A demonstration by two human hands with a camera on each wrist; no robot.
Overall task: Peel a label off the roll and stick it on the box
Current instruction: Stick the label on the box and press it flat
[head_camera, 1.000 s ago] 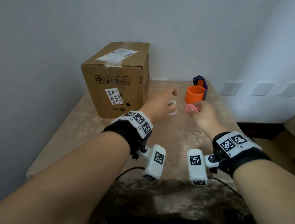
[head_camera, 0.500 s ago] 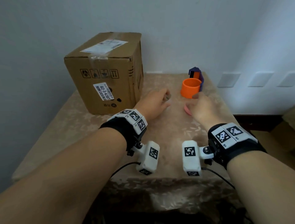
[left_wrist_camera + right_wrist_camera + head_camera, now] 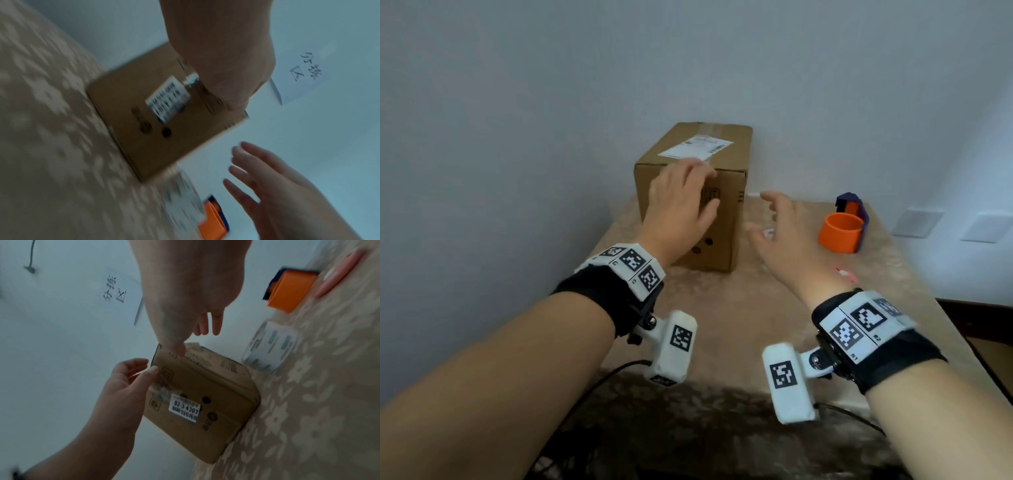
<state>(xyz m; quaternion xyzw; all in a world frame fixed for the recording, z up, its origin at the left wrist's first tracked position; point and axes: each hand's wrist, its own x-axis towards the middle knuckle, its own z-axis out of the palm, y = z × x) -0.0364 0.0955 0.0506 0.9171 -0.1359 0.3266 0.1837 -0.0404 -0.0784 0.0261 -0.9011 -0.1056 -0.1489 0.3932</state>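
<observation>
We judge the sticking step to be in hand: the left hand (image 3: 681, 209) hovers at centre frame against the upper front of the box (image 3: 724, 236), and in the right wrist view its thumb and curled fingers seem to pinch a thin pale slip, which we take for the label (image 3: 137, 374), though blur keeps us from being sure. The right hand (image 3: 782, 240), just right of the box, is spread and holds nothing. The roll (image 3: 269, 345) lies on the table (image 3: 722, 308) near the box's right side, hidden behind the right hand in the head view. Next, we think, the label must be laid flat on a bare patch of cardboard, clear of the printed sticker (image 3: 184, 408) on the front and the white shipping sheet (image 3: 695, 146) on top, then smoothed down, with the free hand steadying the box. As for containers, the box is closed and taped, so we cannot see its contents; the orange cup (image 3: 840, 236) at right stands open and shows nothing inside; the purple holder (image 3: 859, 209) behind it carries an orange insert
</observation>
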